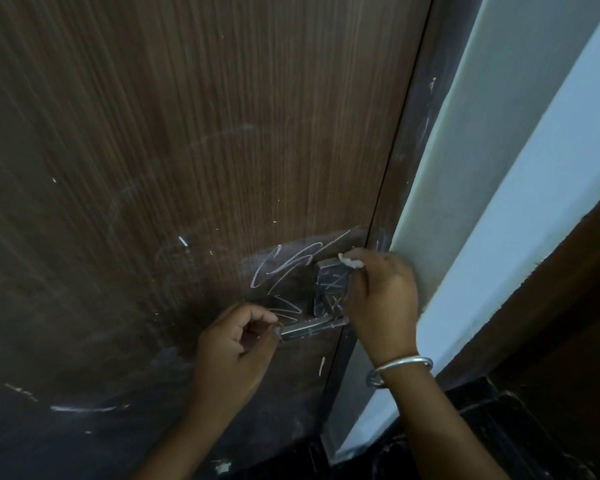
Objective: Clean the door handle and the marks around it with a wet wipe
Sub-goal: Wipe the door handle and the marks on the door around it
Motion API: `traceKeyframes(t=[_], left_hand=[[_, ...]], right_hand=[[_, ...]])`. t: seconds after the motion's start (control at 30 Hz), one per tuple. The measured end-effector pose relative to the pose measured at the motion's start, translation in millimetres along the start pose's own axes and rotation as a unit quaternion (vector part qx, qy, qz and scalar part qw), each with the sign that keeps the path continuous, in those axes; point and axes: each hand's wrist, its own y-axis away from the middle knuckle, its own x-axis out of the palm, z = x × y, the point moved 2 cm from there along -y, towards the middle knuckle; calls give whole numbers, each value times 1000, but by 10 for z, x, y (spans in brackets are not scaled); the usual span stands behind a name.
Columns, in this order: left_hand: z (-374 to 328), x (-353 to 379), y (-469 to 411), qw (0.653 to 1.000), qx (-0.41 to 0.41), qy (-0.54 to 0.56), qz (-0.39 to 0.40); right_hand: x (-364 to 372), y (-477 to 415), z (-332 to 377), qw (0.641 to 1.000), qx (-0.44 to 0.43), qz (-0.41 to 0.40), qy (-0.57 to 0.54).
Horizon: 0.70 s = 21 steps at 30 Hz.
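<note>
A dark wood-grain door [187, 150] fills the view. Its metal lever handle [309, 327] sticks out leftward from a square metal lock plate [329, 285] near the door's right edge. White chalk-like scribbles [284, 268] run across the door left of and above the plate, and also over the plate. My left hand [232, 344] pinches the free end of the lever. My right hand [381, 299] holds a small white wet wipe [350, 260] bunched in its fingertips, pressed at the plate's top right corner.
The dark door frame [395, 202] runs along the door's right edge, with a pale wall [499, 202] beyond it. More white streaks [84, 408] mark the door's lower left. A dark floor [499, 427] shows at the bottom right.
</note>
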Motion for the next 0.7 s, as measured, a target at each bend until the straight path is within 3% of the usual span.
traceKeyframes(t=[0.23, 0.37, 0.47, 0.6, 0.7], left_hand=[[-18, 47, 16, 1000, -8, 8, 7], [-7, 28, 11, 1000, -10, 7, 7], [-17, 38, 7, 1000, -10, 4, 11], [-24, 46, 13, 1000, -9, 5, 12], [-11, 53, 19, 1000, -18, 10, 7]], right_hand=[[134, 104, -161, 964, 178, 2, -196], [188, 199, -263, 935, 261, 25, -240], [186, 170, -261, 927, 273, 21, -255], [151, 62, -192, 940, 223, 8, -256], [200, 160, -260, 930, 254, 19, -267]])
